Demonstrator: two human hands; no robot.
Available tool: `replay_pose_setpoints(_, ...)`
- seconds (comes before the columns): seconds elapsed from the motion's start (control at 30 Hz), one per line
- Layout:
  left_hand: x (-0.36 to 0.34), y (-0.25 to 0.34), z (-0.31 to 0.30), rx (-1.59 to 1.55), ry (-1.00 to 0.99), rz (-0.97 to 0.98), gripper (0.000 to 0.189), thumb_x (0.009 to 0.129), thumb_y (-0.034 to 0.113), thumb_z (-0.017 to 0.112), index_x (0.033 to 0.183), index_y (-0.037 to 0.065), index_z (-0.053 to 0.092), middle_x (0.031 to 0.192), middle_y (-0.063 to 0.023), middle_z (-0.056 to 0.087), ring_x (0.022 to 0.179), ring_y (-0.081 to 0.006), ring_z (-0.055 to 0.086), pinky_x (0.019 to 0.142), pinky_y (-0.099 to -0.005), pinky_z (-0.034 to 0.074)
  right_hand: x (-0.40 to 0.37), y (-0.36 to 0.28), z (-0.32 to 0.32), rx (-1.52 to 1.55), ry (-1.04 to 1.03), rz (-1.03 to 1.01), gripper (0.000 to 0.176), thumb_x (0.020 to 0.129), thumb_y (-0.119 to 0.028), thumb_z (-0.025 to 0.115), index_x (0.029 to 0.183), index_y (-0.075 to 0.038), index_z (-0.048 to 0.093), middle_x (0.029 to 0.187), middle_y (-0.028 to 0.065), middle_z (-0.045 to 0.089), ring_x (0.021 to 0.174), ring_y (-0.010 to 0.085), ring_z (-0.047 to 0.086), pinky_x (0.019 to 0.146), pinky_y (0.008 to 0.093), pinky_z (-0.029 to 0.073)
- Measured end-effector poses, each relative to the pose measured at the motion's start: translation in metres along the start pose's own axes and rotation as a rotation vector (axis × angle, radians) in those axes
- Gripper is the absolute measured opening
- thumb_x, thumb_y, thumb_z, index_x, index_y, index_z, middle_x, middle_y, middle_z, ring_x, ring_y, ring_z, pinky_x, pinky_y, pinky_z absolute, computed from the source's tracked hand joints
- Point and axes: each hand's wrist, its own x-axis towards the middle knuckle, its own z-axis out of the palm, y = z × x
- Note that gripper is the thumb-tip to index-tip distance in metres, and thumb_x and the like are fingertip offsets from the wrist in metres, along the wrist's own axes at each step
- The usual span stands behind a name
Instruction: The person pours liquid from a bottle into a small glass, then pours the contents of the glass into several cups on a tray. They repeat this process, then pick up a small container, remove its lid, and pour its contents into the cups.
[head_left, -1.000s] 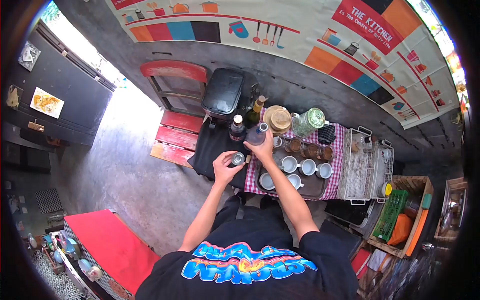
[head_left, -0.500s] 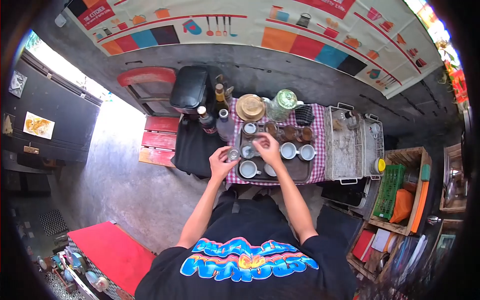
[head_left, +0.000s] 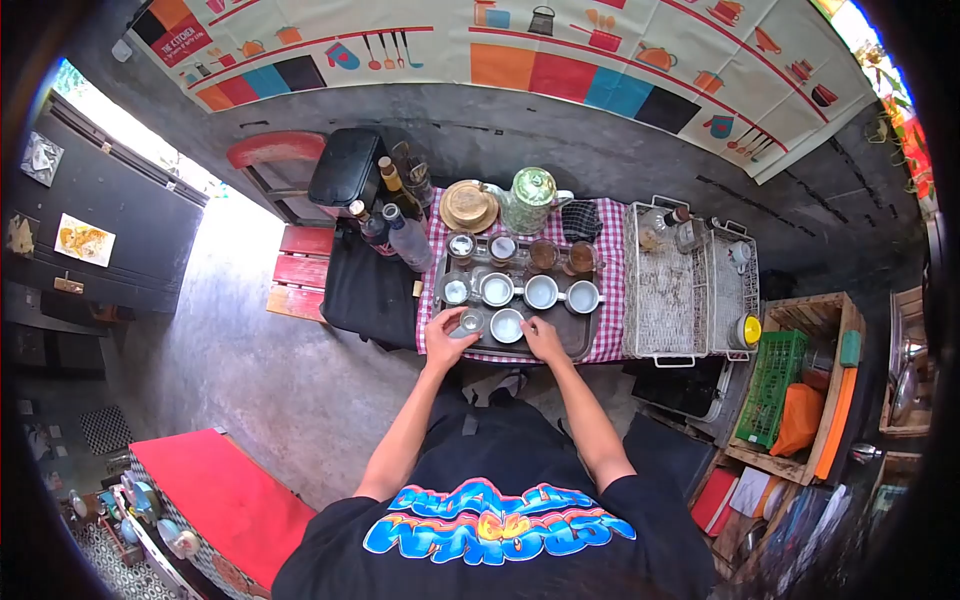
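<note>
At the front left of the dark tray [head_left: 563,335], my left hand [head_left: 447,338] curls its fingers around a small clear glass [head_left: 471,321]. My right hand [head_left: 544,342] pinches the right side of a white cup [head_left: 507,327], where its handle appears to be; the fingers partly cover that spot. Behind them stands a row with a clear glass [head_left: 456,291] and three white cups [head_left: 541,292]. Farther back are two glasses with whitish contents or bottoms [head_left: 503,248] and two brown-looking glasses [head_left: 580,258].
A green patterned teapot [head_left: 533,200] and a round woven stack [head_left: 468,206] stand behind the tray on a checkered cloth [head_left: 612,235]. Several bottles [head_left: 407,238] cluster at left. To the right sit white wire baskets [head_left: 668,290] and a wooden crate [head_left: 800,380].
The view has shifted slightly. My right hand has come down from above a glass in the middle row to the front white cup. My left hand has lowered its glass toward the tray's front left.
</note>
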Motion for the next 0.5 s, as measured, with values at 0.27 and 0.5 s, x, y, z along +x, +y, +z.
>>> replay_pose_setpoints(0.27, -0.006, 0.007, 0.014, 0.109, -0.022, 0.057, 0.058, 0.066, -0.003, 0.084, 0.121, -0.002, 0.068, 0.117, -0.0105, 0.067, 0.110, -0.0201, 0.068, 0.101, -0.0324, 0.053, -0.004, 0.005, 0.007, 0.266, -0.206, 0.167, 0.049, 0.104, -0.040, 0.053, 0.083, 0.004, 0.060, 0.069, 0.0165, 0.062, 0.062, 0.0233, 0.062, 0.061, 0.0387, 0.049)
replay_pose_setpoints(0.5, 0.009, 0.024, 0.018, 0.180, -0.070, 0.071, 0.058, 0.066, -0.003, 0.082, 0.122, 0.002, 0.069, 0.119, -0.0081, 0.067, 0.113, -0.0191, 0.066, 0.102, -0.0325, 0.052, -0.008, 0.012, 0.015, 0.168, 0.069, -0.077, 0.049, 0.105, -0.036, 0.051, 0.083, 0.006, 0.060, 0.068, 0.0252, 0.053, 0.061, 0.0304, 0.052, 0.062, 0.0459, 0.043)
